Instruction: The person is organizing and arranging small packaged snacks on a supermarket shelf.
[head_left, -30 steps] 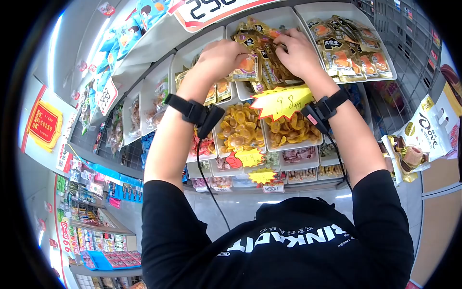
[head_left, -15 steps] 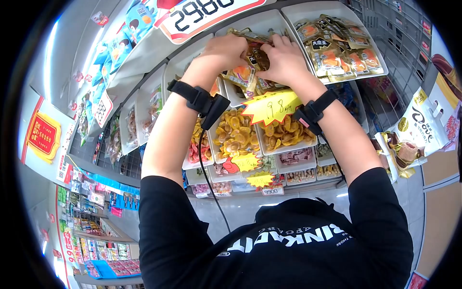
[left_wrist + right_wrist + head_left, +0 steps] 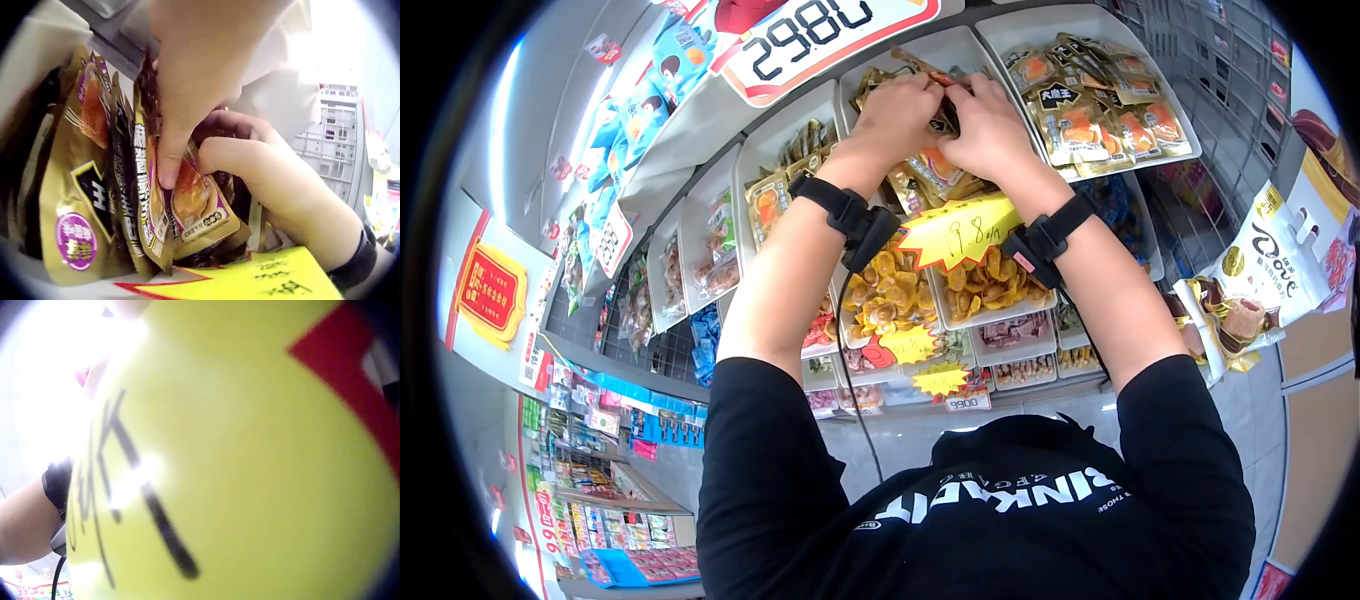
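Both hands are in a white tray [image 3: 855,85] of gold snack packets [image 3: 945,172]. In the left wrist view, my left hand [image 3: 194,75] reaches down from the top, its thumb against a gold packet [image 3: 147,187] and its other fingers hidden behind. Close beside it, my right hand [image 3: 269,165] has thumb and fingers bent round packets, its grip partly hidden. The head view shows the left hand [image 3: 897,118] and right hand [image 3: 988,132] nearly touching. A yellow price sign [image 3: 962,232] stands at the tray's front and fills most of the right wrist view [image 3: 250,456].
Another tray of gold packets [image 3: 1090,105] lies to the right, with more packets [image 3: 768,205] to the left. Yellow snacks [image 3: 890,295] fill bins below the sign. A large price card [image 3: 805,50] is above, a wire rack [image 3: 1200,75] at upper right, and a Dove bag [image 3: 1268,250] at right.
My left hand has moved right, closer to the right hand. A long brown packet edge now shows above the fingers, and the packets under the hands have shifted.
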The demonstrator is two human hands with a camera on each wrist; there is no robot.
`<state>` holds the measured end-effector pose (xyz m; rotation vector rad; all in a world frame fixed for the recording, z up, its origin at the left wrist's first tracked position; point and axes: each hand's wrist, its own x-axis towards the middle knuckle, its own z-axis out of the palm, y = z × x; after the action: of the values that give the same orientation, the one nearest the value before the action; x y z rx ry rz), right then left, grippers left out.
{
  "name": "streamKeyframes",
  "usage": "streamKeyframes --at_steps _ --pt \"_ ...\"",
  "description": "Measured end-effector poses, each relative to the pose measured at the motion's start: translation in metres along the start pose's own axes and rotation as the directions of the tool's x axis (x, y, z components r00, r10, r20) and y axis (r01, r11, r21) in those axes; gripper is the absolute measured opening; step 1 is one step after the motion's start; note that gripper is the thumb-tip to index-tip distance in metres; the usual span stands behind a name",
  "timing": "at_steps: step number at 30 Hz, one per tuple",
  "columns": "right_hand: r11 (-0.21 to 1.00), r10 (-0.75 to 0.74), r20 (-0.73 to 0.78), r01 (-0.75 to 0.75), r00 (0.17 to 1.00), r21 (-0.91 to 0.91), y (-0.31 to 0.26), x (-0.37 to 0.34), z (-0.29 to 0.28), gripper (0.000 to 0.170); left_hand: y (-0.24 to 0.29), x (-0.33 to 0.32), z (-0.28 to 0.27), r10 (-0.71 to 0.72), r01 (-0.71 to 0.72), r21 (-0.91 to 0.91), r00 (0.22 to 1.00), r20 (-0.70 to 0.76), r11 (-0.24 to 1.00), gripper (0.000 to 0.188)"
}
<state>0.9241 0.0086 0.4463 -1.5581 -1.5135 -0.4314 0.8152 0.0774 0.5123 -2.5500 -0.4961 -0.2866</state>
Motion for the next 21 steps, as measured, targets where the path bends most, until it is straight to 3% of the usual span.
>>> streamKeyframes --at_steps 1,3,5,6,7,10,13,14,21 --pt "1.0 0.017 -0.024 -0.016 1.0 0.012 0.0 0.0 0.0 0.044 -0.002 -0.002 0.003 0.0 -0.008 -0.06 0.992 -0.125 0.998 0.048" --pt "0.999 0.032 -0.047 -0.031 0.998 0.026 -0.002 0.0 0.0 0.045 -0.007 -0.005 -0.002 -0.028 0.009 -0.125 0.987 -0.156 0.992 0.054" --pt "0.998 0.066 -0.007 -0.066 0.998 0.025 -0.002 0.0 -0.003 0.047 -0.013 -0.008 -0.016 -0.182 0.124 -0.265 0.96 -0.211 0.956 0.055" --pt "0.997 0.071 -0.008 -0.071 0.997 0.024 -0.002 0.0 -0.004 0.047 -0.017 -0.011 -0.023 -0.233 0.2 -0.266 0.967 -0.1 0.943 0.054" --pt "0.995 0.09 0.021 -0.091 0.996 0.031 -0.003 0.0 -0.006 0.049 -0.018 -0.015 -0.029 -0.232 0.198 -0.267 0.968 -0.099 0.943 0.054" --pt "0.993 0.1 0.045 -0.103 0.994 0.051 -0.005 0.0 -0.005 0.051 -0.023 -0.027 -0.035 -0.177 0.225 -0.274 0.966 0.19 0.935 0.05" --pt "0.994 0.081 0.036 -0.083 0.996 0.076 -0.004 0.0 -0.003 0.051 -0.025 -0.033 -0.025 -0.12 0.144 -0.261 0.987 0.109 0.955 0.044" --pt "0.993 0.082 0.029 -0.084 0.996 0.085 -0.003 0.0 -0.002 0.051 -0.025 -0.032 -0.019 -0.147 0.168 -0.254 0.984 0.099 0.953 0.036" --pt "0.995 0.017 -0.013 -0.016 1.0 0.102 0.0 0.002 0.001 0.051 -0.016 -0.034 -0.015 -0.204 0.205 -0.187 0.979 0.028 0.961 0.031"
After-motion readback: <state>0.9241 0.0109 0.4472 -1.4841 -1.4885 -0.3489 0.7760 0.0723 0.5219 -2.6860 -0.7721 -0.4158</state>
